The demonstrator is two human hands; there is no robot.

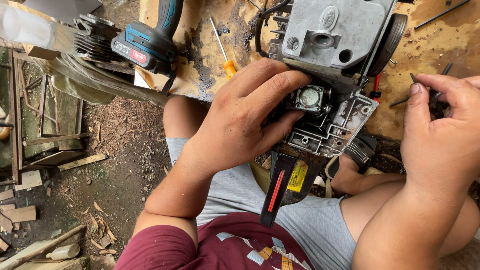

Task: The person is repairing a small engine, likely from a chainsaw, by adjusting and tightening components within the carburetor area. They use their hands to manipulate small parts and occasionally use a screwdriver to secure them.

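Note:
A stripped chainsaw engine body [332,45] in grey metal lies on a stained wooden bench [210,65], its black rear handle with a red trigger [280,187] pointing toward my lap. My left hand [245,117] grips the engine's left side, fingers curled next to the small square carburettor [309,97]. My right hand [440,135] hovers over the bench at the right, its fingertips pinching a thin dark metal piece [434,95]; what kind of piece it is I cannot tell.
An orange-handled screwdriver [222,47] lies on the bench beside a blue and black cordless drill [147,42]. A finned engine cylinder [92,37] sits at the bench's left end. Wood scraps and dirt cover the ground at left [75,165].

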